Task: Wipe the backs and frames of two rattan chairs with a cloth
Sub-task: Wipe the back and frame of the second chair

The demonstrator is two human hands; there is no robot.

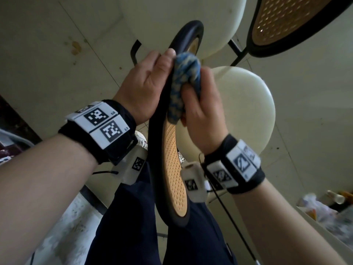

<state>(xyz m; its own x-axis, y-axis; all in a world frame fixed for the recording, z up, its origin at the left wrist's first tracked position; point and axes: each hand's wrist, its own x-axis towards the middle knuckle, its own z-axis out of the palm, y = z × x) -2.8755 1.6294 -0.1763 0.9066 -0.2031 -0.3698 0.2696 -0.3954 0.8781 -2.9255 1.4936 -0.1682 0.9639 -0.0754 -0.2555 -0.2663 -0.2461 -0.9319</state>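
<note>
**Two chairs to wipe, and we are partway through the first**

Two chairs are in view, and by our reading only the nearer one is being worked on. Going from the left, our left hand (145, 87) steadies the near chair's back (174, 169) from its outer side: the palm lies against the dark frame (152, 150) and the thumb hooks over the top edge, so this grip is loosely wrapped on the rim rather than clenched. Just to its right, our right hand (200, 111) has the blue-and-cream cloth (183, 83) bunched in curled fingers, a firm grip, and presses the wad against the inner edge of the frame, where the dark rim meets the woven cane panel. The cloth sits high on the back, near the top curve, touching both rim and cane.

Further right and well apart, the second chair (286, 25) stands untouched at the upper edge of view, its cane back facing us.

We judge the task to be in its early half. The lower stretch of this frame looks yet to be covered, though we cannot tell cleaned from uncleaned surface here, and the whole second chair remains.
</note>
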